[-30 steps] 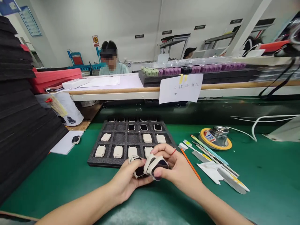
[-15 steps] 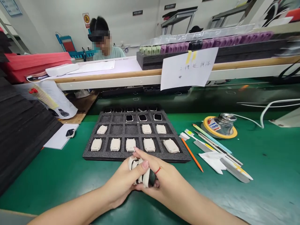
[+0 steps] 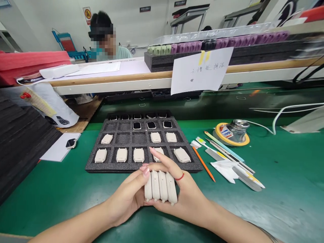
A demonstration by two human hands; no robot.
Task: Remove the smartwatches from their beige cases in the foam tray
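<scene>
Several cream watch cases are stacked side by side, edges toward me, between my two hands in front of the tray. My left hand grips the stack's left end, its thumb on the outermost case. From the right, my right hand wraps round the same stack, index finger stretched out above it. Just beyond is a black foam tray. It holds more cream watch cases, face down in the nearer rows, and watches with dark screens in the farther rows.
Right of the tray lie an orange stick, a toothbrush, metal blades and a white wipe. A metal-topped bottle sits inside a yellow tape roll. One watch rests on white paper at left. A person sits beyond the shelf.
The stack has turned in my hands, so the cases now line up squarely with their edges showing. My right index finger has lifted and straightened. The view has shifted slightly.
</scene>
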